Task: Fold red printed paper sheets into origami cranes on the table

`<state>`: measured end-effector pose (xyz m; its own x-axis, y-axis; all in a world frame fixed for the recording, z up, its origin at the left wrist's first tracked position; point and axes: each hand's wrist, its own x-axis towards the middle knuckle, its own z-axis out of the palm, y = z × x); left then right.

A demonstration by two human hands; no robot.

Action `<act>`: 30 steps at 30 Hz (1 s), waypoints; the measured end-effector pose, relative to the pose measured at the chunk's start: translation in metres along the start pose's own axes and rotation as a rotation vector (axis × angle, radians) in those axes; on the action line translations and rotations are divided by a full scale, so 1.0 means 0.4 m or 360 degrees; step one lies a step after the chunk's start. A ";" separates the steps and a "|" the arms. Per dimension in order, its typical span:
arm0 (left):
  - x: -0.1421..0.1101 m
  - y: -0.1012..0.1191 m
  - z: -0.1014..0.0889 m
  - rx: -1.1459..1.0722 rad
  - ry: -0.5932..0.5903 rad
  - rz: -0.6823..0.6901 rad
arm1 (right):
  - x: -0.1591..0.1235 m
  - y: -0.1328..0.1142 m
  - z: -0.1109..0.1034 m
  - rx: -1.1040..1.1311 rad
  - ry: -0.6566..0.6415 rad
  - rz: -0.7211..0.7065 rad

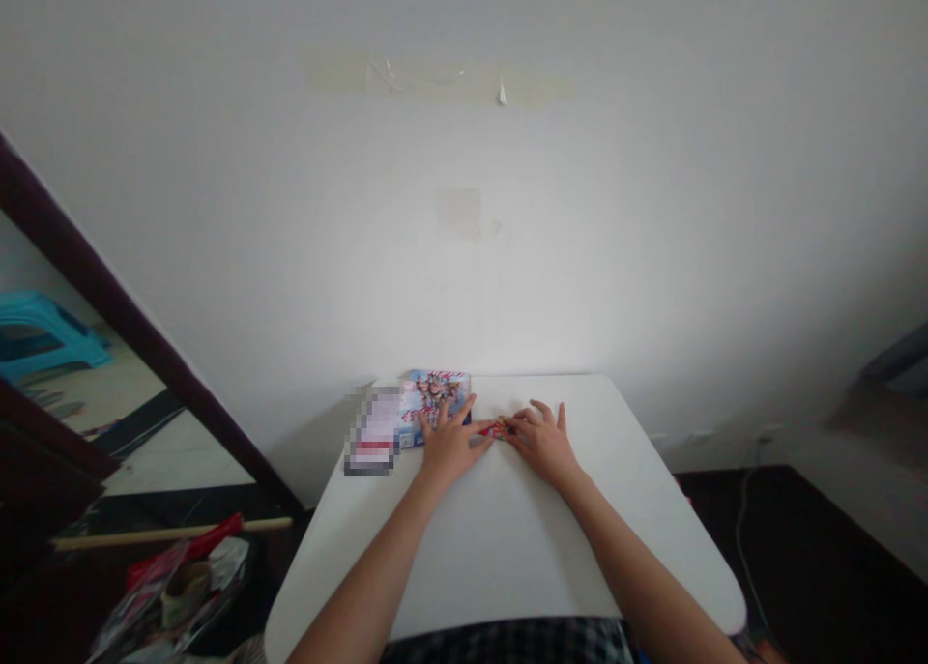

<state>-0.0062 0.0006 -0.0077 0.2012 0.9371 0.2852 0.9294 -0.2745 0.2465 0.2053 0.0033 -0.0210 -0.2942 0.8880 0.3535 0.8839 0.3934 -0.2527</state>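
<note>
A small red piece with a multicoloured pattern [496, 430] lies between my hands, low over the white table [493, 548]. Its kind is too small to make out. My left hand [450, 444] pinches its left end between thumb and forefinger, the other fingers spread. From the other side, my right hand [549, 444] grips its right end, with its outer fingers raised and apart. Partly behind my left fingers is a colourful printed booklet or box [435, 386] with figures on it. Left of that lies a flat, blurred-out item [373, 432] with a red stripe.
The table's far edge meets a white wall [616, 210]. To the left are a dark-framed mirror [145, 306] reflecting a blue stool [50, 331], a wooden stick [268, 525], and a bag of odds and ends [192, 587]. A cable [740, 529] hangs on the right.
</note>
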 end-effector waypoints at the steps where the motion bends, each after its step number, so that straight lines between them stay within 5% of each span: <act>1: -0.002 0.002 -0.001 0.0006 0.0022 0.0034 | 0.000 0.001 0.000 0.0007 -0.0005 -0.0002; 9: -0.005 0.007 0.011 -0.0018 0.0075 -0.0010 | -0.007 -0.001 0.000 -0.0021 -0.0005 0.0003; 15: -0.003 0.001 0.015 -0.0031 0.0015 -0.0069 | -0.014 0.000 -0.012 -0.0063 0.0134 0.0278; 30: -0.011 0.004 0.018 -0.0030 0.0027 -0.0037 | -0.010 0.011 -0.013 0.0042 0.0019 0.0373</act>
<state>-0.0034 -0.0026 -0.0152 0.1739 0.9396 0.2949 0.9278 -0.2567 0.2708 0.2122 0.0001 -0.0187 -0.0779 0.9530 0.2929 0.9178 0.1833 -0.3522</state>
